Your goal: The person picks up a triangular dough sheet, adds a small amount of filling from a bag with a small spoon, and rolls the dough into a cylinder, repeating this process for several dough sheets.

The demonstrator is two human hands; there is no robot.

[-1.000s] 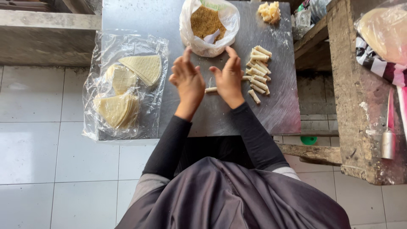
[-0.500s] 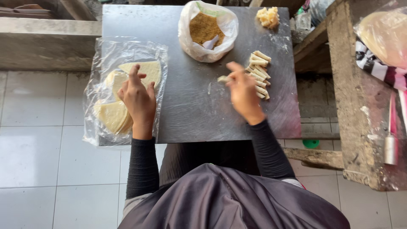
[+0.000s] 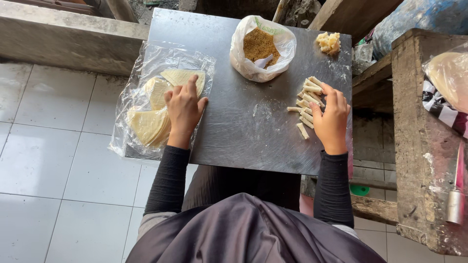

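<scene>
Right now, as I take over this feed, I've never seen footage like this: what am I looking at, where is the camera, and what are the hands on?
There is no machine here: a person works with two bare hands. The single camera sits on their head and looks straight down. A metal board lies in front of them. The left hand rests flat on a clear plastic sheet of thin yellow wrappers. The right hand touches a pile of small rolls. At the far edge stand a bag of brown filling and a pale lump. Neither hand grips anything.
</scene>
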